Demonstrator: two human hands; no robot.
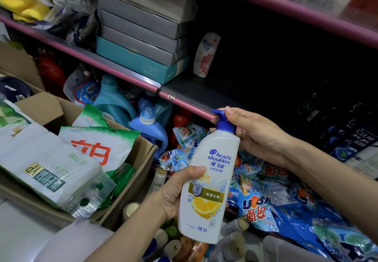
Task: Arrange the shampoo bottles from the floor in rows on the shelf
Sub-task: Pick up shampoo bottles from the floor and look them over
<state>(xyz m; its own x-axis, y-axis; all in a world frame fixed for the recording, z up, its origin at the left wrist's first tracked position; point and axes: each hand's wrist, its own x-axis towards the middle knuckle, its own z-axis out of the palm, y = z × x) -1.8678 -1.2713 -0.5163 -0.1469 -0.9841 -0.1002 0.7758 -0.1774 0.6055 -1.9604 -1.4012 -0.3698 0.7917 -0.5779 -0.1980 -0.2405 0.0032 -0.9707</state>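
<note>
Shampoo bottle (208,180): white, blue pump, held below the shelf (196,91), long axis near upright, pump toward the shelf edge. Left hand (176,194) wraps its body; right hand (251,134) pinches the pump neck, nearer the shelf.

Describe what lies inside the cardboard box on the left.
The cardboard box holds green and white bags with red characters and a large white wrapped pack lying on top. Whatever sits beneath these, and the box's bottom, is covered and cannot be seen.
</note>
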